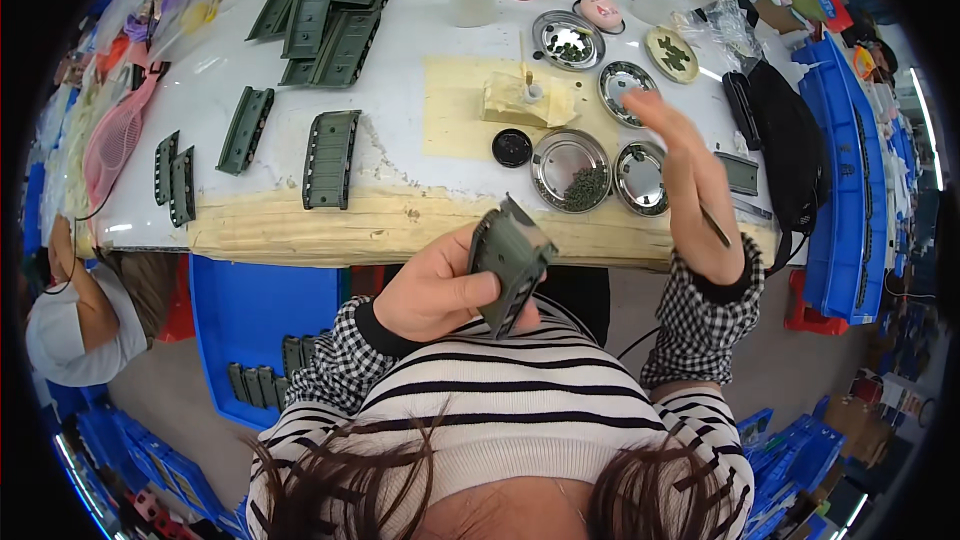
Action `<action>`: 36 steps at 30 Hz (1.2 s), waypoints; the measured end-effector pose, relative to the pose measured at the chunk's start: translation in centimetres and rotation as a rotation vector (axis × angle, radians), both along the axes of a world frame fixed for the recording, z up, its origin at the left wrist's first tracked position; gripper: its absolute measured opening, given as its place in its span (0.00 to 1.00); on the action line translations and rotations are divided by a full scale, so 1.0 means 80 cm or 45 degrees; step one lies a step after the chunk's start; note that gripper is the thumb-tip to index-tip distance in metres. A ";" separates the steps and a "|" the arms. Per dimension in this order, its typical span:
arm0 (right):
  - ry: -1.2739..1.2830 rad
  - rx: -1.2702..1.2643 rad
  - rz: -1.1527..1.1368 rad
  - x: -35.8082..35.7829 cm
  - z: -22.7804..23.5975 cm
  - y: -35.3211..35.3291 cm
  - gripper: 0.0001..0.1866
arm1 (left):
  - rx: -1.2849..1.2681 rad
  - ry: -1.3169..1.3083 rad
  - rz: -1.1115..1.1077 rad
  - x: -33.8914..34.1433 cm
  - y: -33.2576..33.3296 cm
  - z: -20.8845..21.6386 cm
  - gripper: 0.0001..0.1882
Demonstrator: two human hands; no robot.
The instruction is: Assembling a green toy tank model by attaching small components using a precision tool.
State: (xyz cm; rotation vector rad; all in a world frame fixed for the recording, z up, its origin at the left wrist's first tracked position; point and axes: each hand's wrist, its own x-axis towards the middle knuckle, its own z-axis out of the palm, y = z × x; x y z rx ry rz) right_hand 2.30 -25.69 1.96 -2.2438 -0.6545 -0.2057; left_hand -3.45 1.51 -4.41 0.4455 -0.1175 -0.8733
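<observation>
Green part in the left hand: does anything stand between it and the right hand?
Nothing visible does: the gap between the green part and the right hand looks open, with the table's tan front edge behind it.

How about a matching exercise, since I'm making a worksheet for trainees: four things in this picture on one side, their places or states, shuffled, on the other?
Things:
1. Left hand
2. Right hand
3. Pink mesh
4. Black bag

Places or states:
A. Toward the right end of the white table
B. Gripping a dark green ridged part
C. Toward the left end of the table
D. Raised, overlapping a round metal dish in this view

Right pairs: 1-B, 2-D, 3-C, 4-A
</observation>
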 end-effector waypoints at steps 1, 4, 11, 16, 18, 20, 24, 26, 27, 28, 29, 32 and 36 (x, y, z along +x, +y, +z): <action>-0.155 -0.209 -0.176 0.012 0.001 -0.001 0.16 | 0.089 -0.008 0.088 0.003 -0.001 0.010 0.26; -0.138 -0.227 -0.334 0.066 -0.018 -0.020 0.07 | 0.280 -0.146 0.367 0.006 -0.004 0.011 0.22; 0.191 -0.471 -0.135 0.138 -0.039 -0.042 0.07 | 0.539 -0.242 0.639 0.008 -0.008 0.022 0.11; 0.240 -0.533 -0.074 0.150 -0.047 -0.044 0.07 | 0.609 -0.315 0.719 0.006 -0.007 0.020 0.13; 0.101 -0.613 -0.036 0.147 -0.049 -0.042 0.07 | 0.659 -0.370 0.760 0.006 -0.007 0.014 0.21; -0.004 -0.682 -0.001 0.137 -0.048 -0.038 0.06 | 0.664 -0.405 0.785 0.006 -0.008 0.011 0.20; -0.122 -0.735 0.017 0.122 -0.048 -0.029 0.10 | 0.680 -0.443 0.810 0.007 -0.008 0.012 0.17; -0.135 -0.734 0.001 0.120 -0.049 -0.027 0.11 | 0.683 -0.458 0.815 0.007 -0.008 0.013 0.16; -0.117 -0.686 0.006 0.120 -0.048 -0.028 0.11 | 0.681 -0.468 0.816 0.007 -0.008 0.013 0.16; -0.098 -0.639 0.009 0.121 -0.047 -0.031 0.11 | 0.664 -0.449 0.808 0.008 -0.008 0.014 0.15; -0.080 -0.593 0.011 0.120 -0.046 -0.033 0.11 | 0.646 -0.430 0.799 0.008 -0.008 0.015 0.14; -0.262 -0.499 -0.072 0.112 -0.036 -0.031 0.14 | 0.637 -0.402 0.792 0.008 -0.008 0.015 0.13; -0.277 -0.274 -0.194 0.059 0.016 0.011 0.09 | 0.694 -0.439 0.810 0.006 -0.006 0.013 0.17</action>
